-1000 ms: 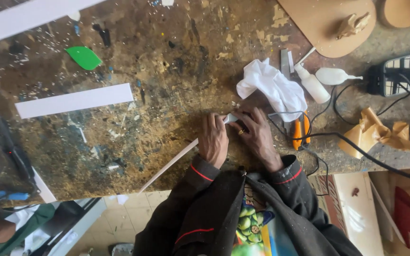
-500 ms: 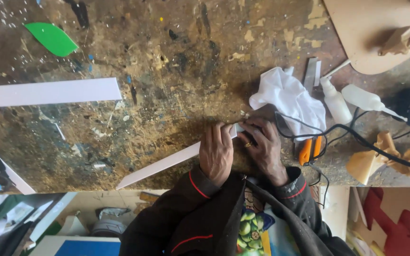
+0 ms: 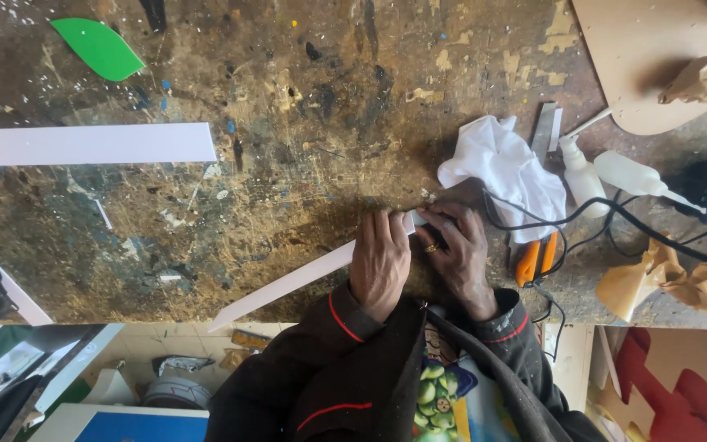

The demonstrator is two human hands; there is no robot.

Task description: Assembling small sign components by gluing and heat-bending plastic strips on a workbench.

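Hands sit closer together on the strip than a second ago: your left hand (image 3: 380,260) lies palm-down across the long white strip (image 3: 288,282), pinning it flat to the stained workbench (image 3: 288,106), while your right hand (image 3: 454,250) curls over the strip's near end beside it. Over the last second the strip has hardly shifted on the bench; the view has tilted and drawn in, so the white band (image 3: 83,144) and the green leaf shape (image 3: 98,47) now lie further toward the left edge. That steadiness suggests the work is fine and local, at the end under your right fingers. What those fingers do is hidden: they are bent and closed down over the strip's tip, possibly around a small tool, but you cannot tell from here. The strip's far end runs past the bench edge, lower left. A white cloth (image 3: 507,168), two squeeze bottles (image 3: 607,173) and an orange-handled tool (image 3: 533,258) lie just right of your hand, with black cables (image 3: 615,214) crossing them; the device at the right edge is cut off.
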